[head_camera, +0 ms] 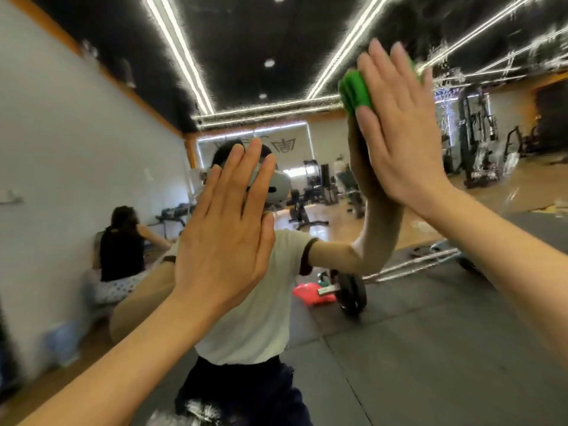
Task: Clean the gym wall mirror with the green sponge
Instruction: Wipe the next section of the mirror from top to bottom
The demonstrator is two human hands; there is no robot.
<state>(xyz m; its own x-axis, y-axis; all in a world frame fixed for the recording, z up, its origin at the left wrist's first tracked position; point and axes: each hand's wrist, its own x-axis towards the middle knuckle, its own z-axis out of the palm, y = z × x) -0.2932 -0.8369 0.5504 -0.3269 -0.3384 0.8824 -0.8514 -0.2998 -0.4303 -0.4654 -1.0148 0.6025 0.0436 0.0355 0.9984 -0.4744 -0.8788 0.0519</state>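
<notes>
The right hand [399, 133], at about one o'clock in the view, presses the green sponge [356, 90] flat against the mirror [399, 333] with straight fingers held close together. The left hand [224, 232], near nine o'clock of it and well apart, lies flat on the glass, fingers straight and slightly spread. Soapy streaks [479, 96] smear the mirror at two o'clock

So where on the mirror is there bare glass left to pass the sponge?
Bare glass lies between the left hand and the right hand, and low, below the right forearm. It is crowded top right, where the right hand presses the green sponge on the mirror.
</notes>
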